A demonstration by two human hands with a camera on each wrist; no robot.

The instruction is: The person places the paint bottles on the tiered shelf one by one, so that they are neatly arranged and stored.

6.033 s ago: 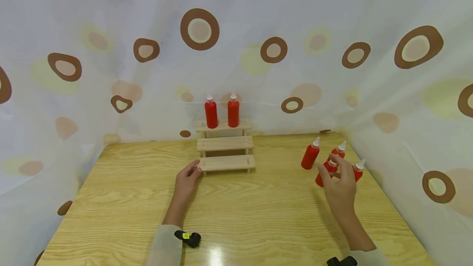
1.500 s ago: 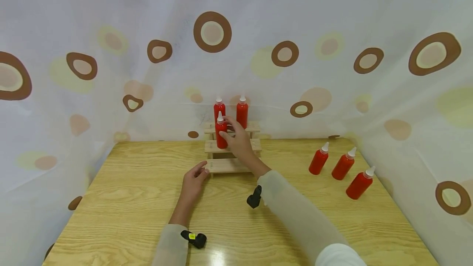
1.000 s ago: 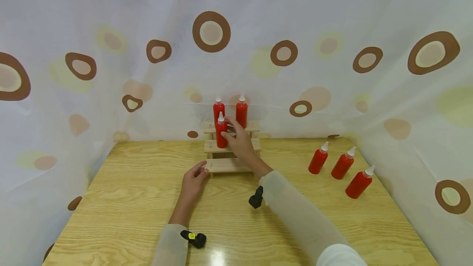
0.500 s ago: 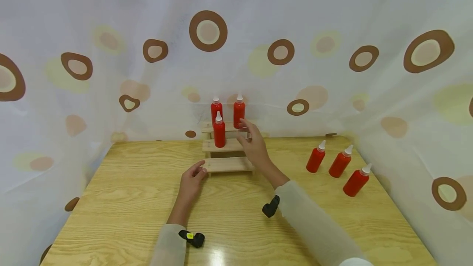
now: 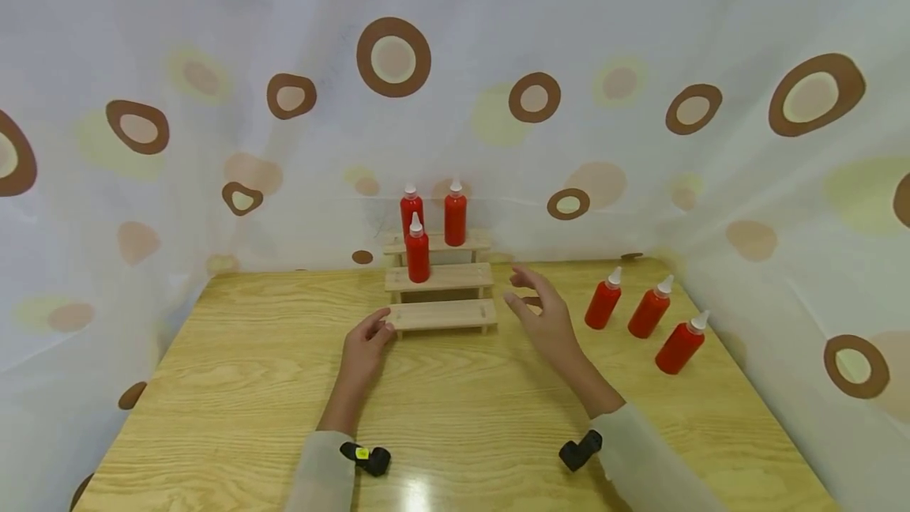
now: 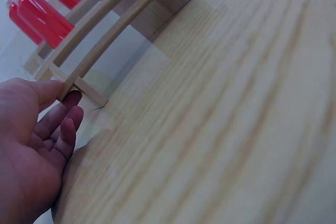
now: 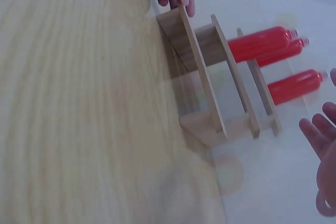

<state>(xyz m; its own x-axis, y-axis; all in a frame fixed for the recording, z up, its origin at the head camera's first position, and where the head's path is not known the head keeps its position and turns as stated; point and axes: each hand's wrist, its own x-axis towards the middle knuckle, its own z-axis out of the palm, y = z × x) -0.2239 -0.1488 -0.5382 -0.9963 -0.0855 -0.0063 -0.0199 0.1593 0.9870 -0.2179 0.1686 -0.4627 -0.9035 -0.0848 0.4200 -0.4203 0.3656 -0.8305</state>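
A three-step wooden display stand [image 5: 441,314] stands at the back of the table. My left hand [image 5: 364,346] pinches the left end of its lowest step, thumb above and a fingertip beneath in the left wrist view. One red squeeze bottle [image 5: 418,257] with a white nozzle stands upright at the left of the middle step. On the top step are two more red bottles: a left bottle [image 5: 411,205], partly hidden behind it, and a right bottle [image 5: 455,218]. My right hand [image 5: 550,326] is in the air right of the stand, fingers loosely bent, holding nothing.
Three more red squeeze bottles stand on the right of the table: a near-left bottle [image 5: 603,303], a middle bottle [image 5: 648,313] and a front bottle [image 5: 680,346]. A patterned cloth [image 5: 313,156] hangs close behind the table [image 5: 455,417] and along its sides.
My right hand brought a red squeeze bottle from the right-hand group to the middle step, let it go and drew back right. My left hand stays at the stand's lowest step.
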